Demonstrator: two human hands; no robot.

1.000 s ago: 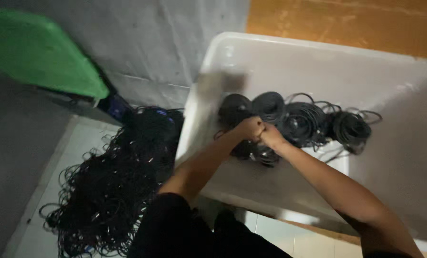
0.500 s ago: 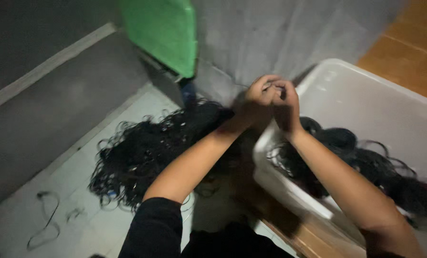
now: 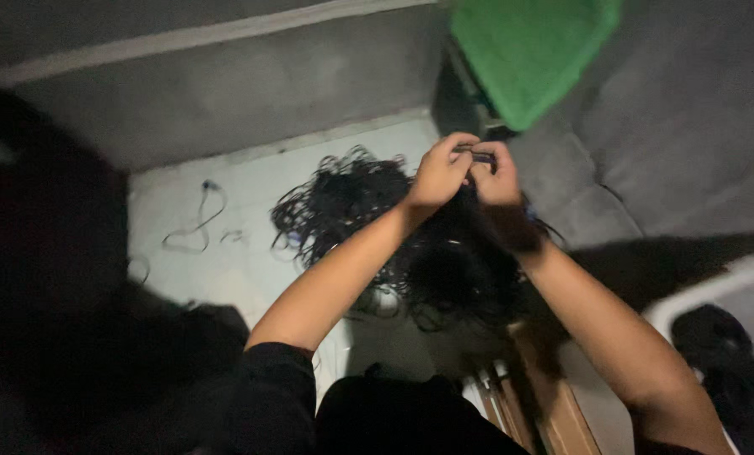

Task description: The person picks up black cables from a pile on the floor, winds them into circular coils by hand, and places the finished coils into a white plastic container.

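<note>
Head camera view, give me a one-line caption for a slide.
Both hands, left and right, pinch a small dark piece above a tangled black cable pile.

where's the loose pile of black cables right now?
Head view, centre: the black cable pile lies on the pale floor, below both raised hands, left of the green lid.

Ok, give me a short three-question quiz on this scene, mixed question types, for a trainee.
1. True or false: both hands are raised together above the pile of black cables.
2. What colour is the plastic thing at the top of the picture? A red, B green, C yellow.
3. What lies alone on the pale floor, left of the pile?

Key
1. True: left hand and right hand meet on a small dark piece.
2. B.
3. A single loose cable.
</note>
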